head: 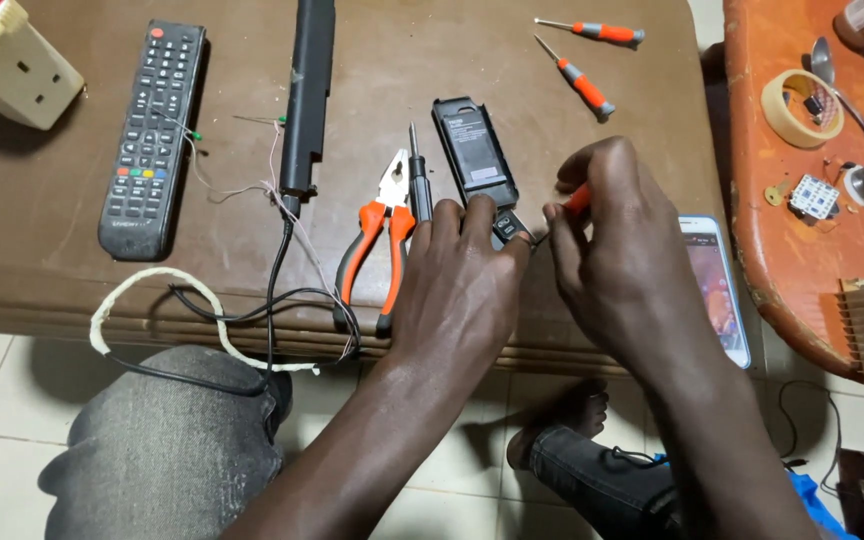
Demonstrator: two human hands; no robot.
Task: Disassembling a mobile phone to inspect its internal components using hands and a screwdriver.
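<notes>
My left hand (462,270) presses down on the near end of a small black device (474,155) that lies open on the brown table (82,290), fingertips at a small black part (508,226). My right hand (612,240) pinches a small orange-handled screwdriver (576,199), its tip pointing at that part. Orange-handled pliers (384,225) and a black screwdriver (418,180) lie just left of my left hand.
A black remote (152,135), a long black bar (308,95) with thin wires, and a cream plug adapter (14,65) lie at left. Two orange screwdrivers (592,60) rest at the back. A phone (720,290) lies at right, beside an orange table (782,180) holding a tape roll (800,108).
</notes>
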